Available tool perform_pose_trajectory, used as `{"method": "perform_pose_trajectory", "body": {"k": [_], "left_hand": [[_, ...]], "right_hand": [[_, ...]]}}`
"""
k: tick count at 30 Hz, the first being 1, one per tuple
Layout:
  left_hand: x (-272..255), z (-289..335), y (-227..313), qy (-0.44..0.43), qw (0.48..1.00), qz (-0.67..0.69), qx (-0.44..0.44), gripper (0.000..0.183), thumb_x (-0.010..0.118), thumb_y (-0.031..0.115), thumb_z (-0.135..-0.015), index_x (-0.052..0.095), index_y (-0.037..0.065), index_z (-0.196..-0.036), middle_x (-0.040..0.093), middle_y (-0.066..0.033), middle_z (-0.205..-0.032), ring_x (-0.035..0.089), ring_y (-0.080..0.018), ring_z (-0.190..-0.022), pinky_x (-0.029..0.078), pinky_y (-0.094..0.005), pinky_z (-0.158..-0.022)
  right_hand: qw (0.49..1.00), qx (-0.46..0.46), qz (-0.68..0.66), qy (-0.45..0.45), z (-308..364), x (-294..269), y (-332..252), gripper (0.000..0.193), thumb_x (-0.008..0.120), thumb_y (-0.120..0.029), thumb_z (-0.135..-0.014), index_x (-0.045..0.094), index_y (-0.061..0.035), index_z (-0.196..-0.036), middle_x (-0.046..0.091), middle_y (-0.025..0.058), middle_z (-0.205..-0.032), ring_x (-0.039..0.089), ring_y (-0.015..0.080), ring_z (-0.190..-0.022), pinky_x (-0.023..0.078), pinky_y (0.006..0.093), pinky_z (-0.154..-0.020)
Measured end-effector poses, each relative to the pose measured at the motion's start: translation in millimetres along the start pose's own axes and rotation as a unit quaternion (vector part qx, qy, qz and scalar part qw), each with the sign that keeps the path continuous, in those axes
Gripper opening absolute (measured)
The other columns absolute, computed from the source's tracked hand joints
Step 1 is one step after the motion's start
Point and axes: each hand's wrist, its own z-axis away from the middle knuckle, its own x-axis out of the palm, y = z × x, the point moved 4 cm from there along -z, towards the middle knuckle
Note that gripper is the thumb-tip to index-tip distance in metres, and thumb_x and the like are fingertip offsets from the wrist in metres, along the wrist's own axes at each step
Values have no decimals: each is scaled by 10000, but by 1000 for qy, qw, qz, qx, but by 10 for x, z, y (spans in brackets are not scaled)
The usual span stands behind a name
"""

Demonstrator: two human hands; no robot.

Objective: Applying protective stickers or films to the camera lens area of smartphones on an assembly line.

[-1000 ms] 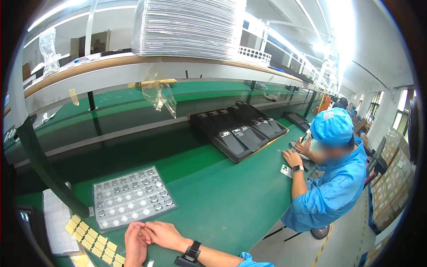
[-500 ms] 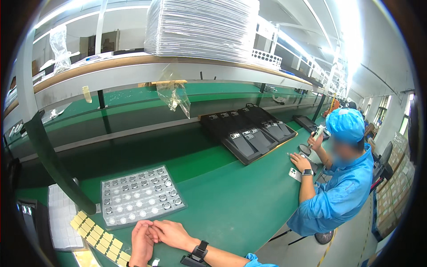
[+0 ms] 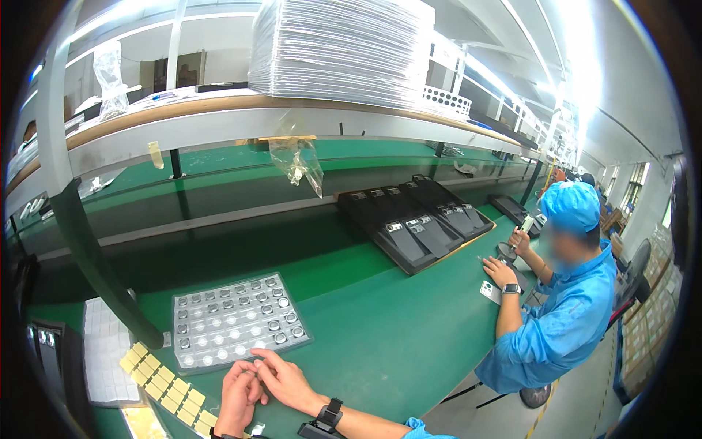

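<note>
My left hand point(image 3: 240, 396) and my right hand point(image 3: 289, 383) meet at the table's near edge, fingers bent and fingertips touching. Both are closed in a pinch; whatever sits between them is too small or hidden to make out. My right index finger reaches a little beyond the others. Just past the hands lies a clear plastic tray point(image 3: 308, 342) with rows of round pockets. Metal-rimmed round parts point(image 3: 280, 338) fill its far rows and right side, while paler discs point(image 3: 235, 334) show in the nearer pockets. Left of my left hand runs a strip of yellow square pads point(image 3: 162, 382).
White sheeting point(image 3: 107, 358) and a black tray point(image 3: 48, 366) lie at far left, beside a dark post point(image 3: 102, 271). Black trays with phone-like parts point(image 3: 417, 230) stand further back. A co-worker in blue point(image 3: 559, 314) sits at right. A shelf holds stacked clear trays point(image 3: 340, 51).
The view has shifted slightly, so the scene sits a little further right. My right index finger has lifted and stretched away from the left fingertips. The co-worker's raised hand has dropped slightly.
</note>
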Motion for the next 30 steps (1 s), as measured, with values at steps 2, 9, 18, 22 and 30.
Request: {"method": "perform_pose_trajectory", "body": {"k": [2,9,18,22,30], "left_hand": [[46,-15,-14,-14,1000,-15,-5,113,419,99,-937,515,71,-989,422,-13,-511,345,-107,-386,400,-306,-434],[140,33,-17,-11,996,-89,-10,158,516,88,-945,485,63,-1097,599,-45,-736,522,-110,-529,459,-256,-503],[216,58,9,-16,998,-63,12,391,575,53,-913,385,99,-1252,640,-140,-1091,651,-181,-930,546,-304,-765],[228,80,22,-36,993,-110,28,465,610,40,-886,379,105,-1284,618,-110,-1079,634,-166,-935,534,-298,-779],[223,103,23,-52,994,-95,1,554,639,17,-852,386,60,-1343,552,-43,-1119,548,-116,-1034,457,-256,-874]], "right_hand": [[1000,12,-25,-9,-2,1,15,278,489,-207,-987,540,-60,-1218,636,58,-677,612,123,-549,487,282,-523],[995,53,-81,-2,39,4,16,267,514,-254,-989,592,-35,-1120,646,51,-680,589,90,-515,456,243,-459],[997,-20,-63,35,-10,33,149,347,499,-298,-991,537,-68,-1248,697,77,-820,669,151,-718,526,278,-609],[993,-92,59,50,52,-18,-38,361,509,-253,-971,500,-109,-1302,688,77,-800,687,225,-715,527,327,-642],[977,-140,157,-31,61,-25,-59,444,502,-351,-947,450,-139,-1333,647,96,-724,640,336,-647,490,424,-581]]}}
